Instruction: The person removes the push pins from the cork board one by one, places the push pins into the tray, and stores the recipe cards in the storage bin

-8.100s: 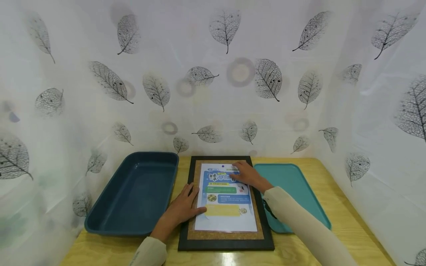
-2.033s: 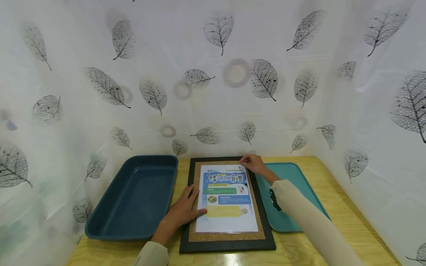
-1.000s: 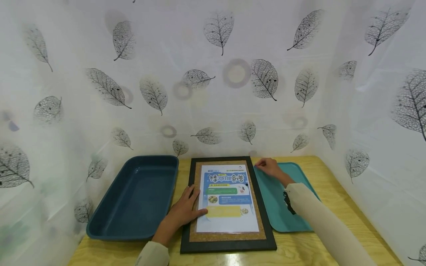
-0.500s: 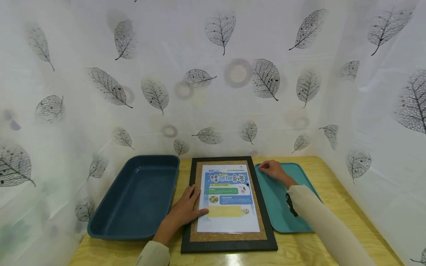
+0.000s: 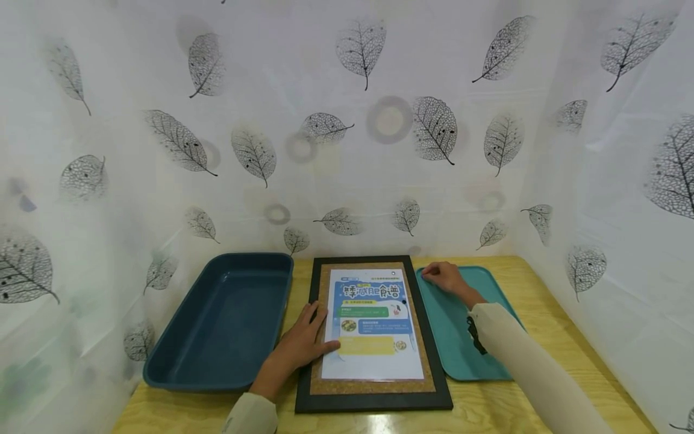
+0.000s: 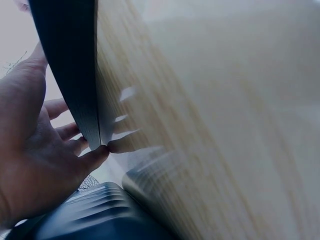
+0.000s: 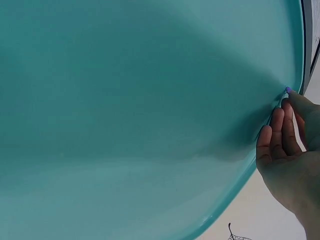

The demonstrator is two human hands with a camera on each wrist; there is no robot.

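A black-framed corkboard [image 5: 374, 387] lies in the middle with a printed poster [image 5: 374, 361] on it. My left hand [image 5: 300, 340] rests on its left border, fingers spread and thumb reaching the poster. In the left wrist view the fingers lie along the black frame [image 6: 75, 65], one fingertip low by the tabletop. My right hand [image 5: 443, 277] is at the upper left corner of the teal tray [image 5: 452, 340]. Between its thumb and finger it pinches a small purple push pin [image 7: 288, 90], close over the tray's rim. A small pale dot shows near the poster's top right corner.
A deep dark blue tub [image 5: 219, 328] stands left of the board, close to my left forearm. The light wooden table [image 5: 547, 313] is enclosed by white curtains [image 5: 347, 169] with a leaf print. My right forearm crosses over the tray.
Earlier a purple pin sat at the poster's top middle; that spot is now bare. My right hand has moved from the poster's top right to the tray's corner. My left hand stayed put.
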